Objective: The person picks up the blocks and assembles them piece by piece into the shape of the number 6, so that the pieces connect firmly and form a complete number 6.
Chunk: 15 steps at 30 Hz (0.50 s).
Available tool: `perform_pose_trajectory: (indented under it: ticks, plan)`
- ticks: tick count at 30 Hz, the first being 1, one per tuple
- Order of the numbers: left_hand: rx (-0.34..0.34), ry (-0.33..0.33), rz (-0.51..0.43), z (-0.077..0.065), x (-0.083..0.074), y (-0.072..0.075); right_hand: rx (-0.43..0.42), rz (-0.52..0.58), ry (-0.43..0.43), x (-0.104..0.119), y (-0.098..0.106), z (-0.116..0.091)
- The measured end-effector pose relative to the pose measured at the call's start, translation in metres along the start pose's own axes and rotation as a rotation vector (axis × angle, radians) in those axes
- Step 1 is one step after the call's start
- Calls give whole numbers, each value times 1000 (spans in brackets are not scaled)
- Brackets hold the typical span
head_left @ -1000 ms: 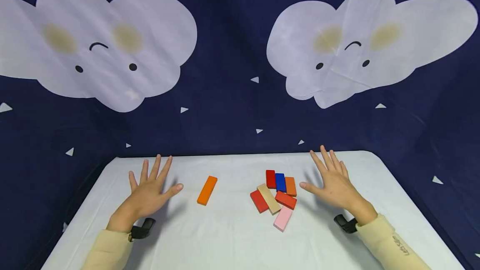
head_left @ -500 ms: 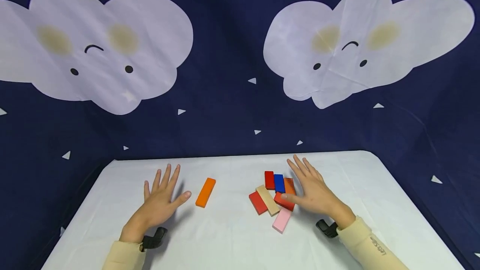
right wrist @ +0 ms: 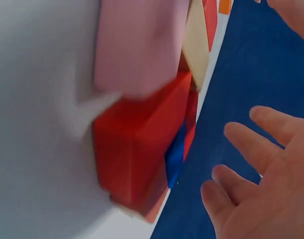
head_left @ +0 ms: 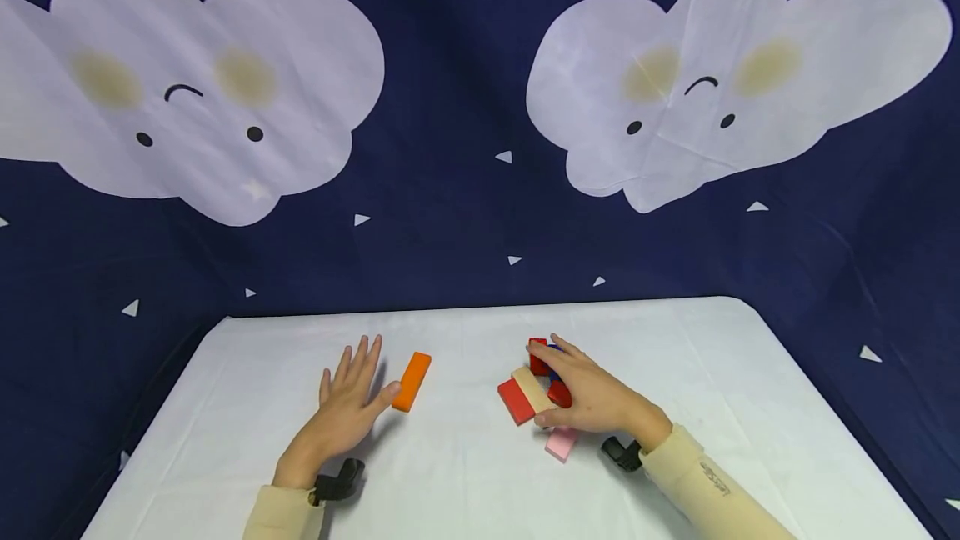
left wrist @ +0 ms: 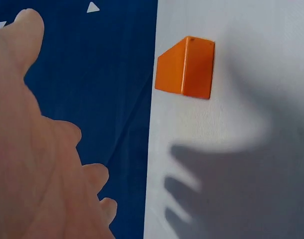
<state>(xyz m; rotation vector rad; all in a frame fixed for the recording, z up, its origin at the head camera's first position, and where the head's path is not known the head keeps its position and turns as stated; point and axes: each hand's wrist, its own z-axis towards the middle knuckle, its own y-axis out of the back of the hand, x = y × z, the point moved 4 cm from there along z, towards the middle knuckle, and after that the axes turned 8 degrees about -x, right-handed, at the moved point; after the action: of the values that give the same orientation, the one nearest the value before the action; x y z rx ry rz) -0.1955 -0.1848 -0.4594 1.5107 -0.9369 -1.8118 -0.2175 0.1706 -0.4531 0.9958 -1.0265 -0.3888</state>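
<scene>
My left hand (head_left: 345, 407) hovers over the table with fingers spread and holds nothing. Its thumb overlaps the lower end of a lone orange block (head_left: 412, 382), also in the left wrist view (left wrist: 198, 69). My right hand (head_left: 596, 394) reaches over a group of blocks, fingers apart and gripping nothing. Under and around it lie a beige block (head_left: 531, 391), a red block (head_left: 515, 402), another red block (head_left: 537, 363), a third red block (right wrist: 134, 144), a blue block (right wrist: 176, 157) and a pink block (head_left: 561, 445). The hand hides a second orange block in the head view.
A white cloth covers the table (head_left: 450, 473). Behind it hangs a dark blue curtain (head_left: 442, 265) printed with white clouds (head_left: 300, 65) and small triangles. Each wrist wears a black camera, one on the left (head_left: 339, 482) and one on the right (head_left: 622, 453).
Both hands have moved inward: the left hand rightward to the orange block, the right hand leftward and lower, from beside the group to over it. The blocks lie as before.
</scene>
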Motion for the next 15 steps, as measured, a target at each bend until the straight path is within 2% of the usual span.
perform_pose_trajectory:
  ticks: [5,15]
  plan:
    - [-1,1,-44,2,-2,-4,65,3,44,3,-7,6]
    - [3,26,-72,5,-4,-16,104,-35,166,3,-11,15]
